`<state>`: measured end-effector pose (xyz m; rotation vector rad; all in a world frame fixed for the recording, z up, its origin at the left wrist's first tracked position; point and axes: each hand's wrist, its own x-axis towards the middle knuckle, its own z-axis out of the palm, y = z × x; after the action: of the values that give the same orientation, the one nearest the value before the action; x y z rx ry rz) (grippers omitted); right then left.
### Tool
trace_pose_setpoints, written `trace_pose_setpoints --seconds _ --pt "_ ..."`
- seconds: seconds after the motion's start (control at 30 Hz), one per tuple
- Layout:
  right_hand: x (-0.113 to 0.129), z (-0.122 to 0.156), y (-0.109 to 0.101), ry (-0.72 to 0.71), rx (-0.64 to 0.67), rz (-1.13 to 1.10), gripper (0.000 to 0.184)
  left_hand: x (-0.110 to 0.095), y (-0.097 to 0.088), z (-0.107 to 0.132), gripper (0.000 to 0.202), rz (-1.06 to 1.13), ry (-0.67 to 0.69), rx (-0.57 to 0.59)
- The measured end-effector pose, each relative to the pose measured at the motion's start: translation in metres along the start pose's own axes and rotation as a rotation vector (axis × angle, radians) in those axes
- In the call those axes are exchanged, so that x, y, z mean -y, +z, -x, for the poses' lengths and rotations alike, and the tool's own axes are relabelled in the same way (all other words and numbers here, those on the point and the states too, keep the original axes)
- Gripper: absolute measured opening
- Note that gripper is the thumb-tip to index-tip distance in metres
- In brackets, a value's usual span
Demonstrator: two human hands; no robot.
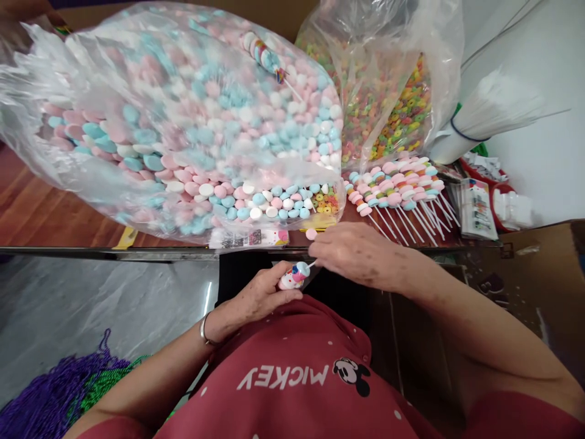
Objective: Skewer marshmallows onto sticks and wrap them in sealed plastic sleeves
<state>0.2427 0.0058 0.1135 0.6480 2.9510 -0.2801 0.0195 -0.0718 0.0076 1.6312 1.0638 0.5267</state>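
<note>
Just past the table's front edge, my left hand [261, 297] is closed around a marshmallow skewer [294, 277] in a printed clear wrapper. A light blue piece shows at its end. My right hand [361, 256] pinches the white stick [312, 264] that comes out of that end; its fingertips are partly hidden. Beside the right fingers, at the table edge, is a single pink marshmallow [311, 234]. A stack of flat printed wrappers [256, 238] lies at the edge, beyond my left hand.
A large clear bag of pink, blue and white marshmallows [205, 134] covers much of the table, with one wrapped skewer [265, 56] on top. Behind stands a bag of coloured ring candies [393, 116]. To the right are several unwrapped skewers [397, 183] and a container of white sticks [452, 139].
</note>
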Motion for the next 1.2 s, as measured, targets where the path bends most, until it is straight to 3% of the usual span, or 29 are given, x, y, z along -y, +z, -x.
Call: trace_pose_setpoints --seconds 0.1,0.23,0.37,0.6,0.7,0.8,0.9,0.97,1.1,1.2 --pt "-0.008 0.014 -0.009 -0.075 -0.123 0.015 0.025 -0.005 -0.001 0.002 0.039 0.124 -0.006 -0.041" --pt "-0.007 0.017 -0.012 -0.126 -0.159 0.012 0.029 -0.015 -0.001 0.004 0.03 0.197 0.035 -0.167" --pt "-0.005 0.015 -0.004 -0.127 -0.141 0.014 0.029 -0.021 -0.002 0.002 0.024 0.122 0.184 -0.219" --pt "-0.005 0.008 -0.001 -0.147 -0.157 0.026 0.032 -0.019 0.006 -0.003 0.024 -0.06 0.285 -0.305" --pt "0.002 -0.001 -0.005 -0.092 -0.058 0.024 0.029 -0.015 0.013 -0.003 0.028 -0.004 0.236 -0.371" --pt "0.011 -0.012 -0.003 -0.02 0.132 -0.015 0.022 -0.008 0.02 -0.001 0.029 0.04 0.194 -0.413" --pt "0.02 -0.019 0.007 0.03 0.261 -0.04 0.018 0.0 0.024 0.002 0.026 0.019 0.255 -0.392" --pt "0.025 -0.02 0.015 0.04 0.225 -0.026 0.018 0.003 0.024 0.002 0.022 -0.015 0.304 -0.39" --pt "0.023 -0.013 0.023 -0.051 -0.046 0.043 0.019 0.003 0.015 -0.004 0.02 -0.064 0.336 -0.393" --pt "0.015 -0.004 0.019 -0.087 -0.171 0.069 0.018 -0.003 0.006 -0.011 0.019 -0.072 0.386 -0.35"
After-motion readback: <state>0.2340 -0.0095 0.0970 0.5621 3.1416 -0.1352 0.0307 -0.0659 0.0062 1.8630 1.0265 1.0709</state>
